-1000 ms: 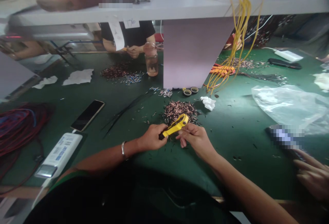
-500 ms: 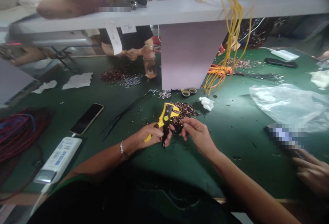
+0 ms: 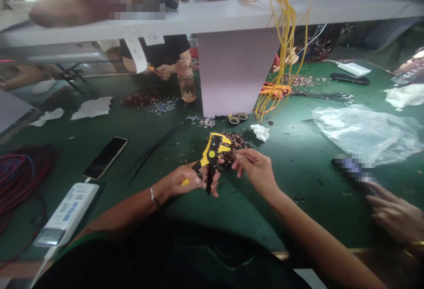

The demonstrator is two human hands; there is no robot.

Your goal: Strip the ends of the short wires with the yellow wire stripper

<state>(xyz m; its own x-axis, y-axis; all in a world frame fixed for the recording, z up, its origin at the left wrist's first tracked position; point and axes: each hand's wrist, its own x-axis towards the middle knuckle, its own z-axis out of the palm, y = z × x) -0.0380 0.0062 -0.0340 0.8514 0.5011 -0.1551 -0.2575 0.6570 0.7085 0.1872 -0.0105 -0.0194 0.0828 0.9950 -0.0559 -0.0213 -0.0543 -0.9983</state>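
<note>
My left hand (image 3: 188,180) grips a yellow and black self-adjusting wire stripper (image 3: 210,158), its jaws pointing away from me. My right hand (image 3: 255,169) is close beside the tool, with thumb and forefinger pinched together. Anything between those fingers is too small to make out. Just past both hands lies a heap of short copper-ended wire pieces (image 3: 236,145), partly hidden by the stripper. Loose dark wire bits are scattered around my hands on the green mat (image 3: 291,192).
A phone (image 3: 105,157) and a white power strip (image 3: 68,213) lie to the left, beside a red and blue wire coil (image 3: 20,178). A plastic bag (image 3: 364,134) lies right, near a co-worker's hand (image 3: 391,218). A white shelf on a pale support stands ahead.
The wire stripper has turned in my left hand from lying sideways to pointing away from me. My right hand has stayed close to it, and the view has shifted slightly.
</note>
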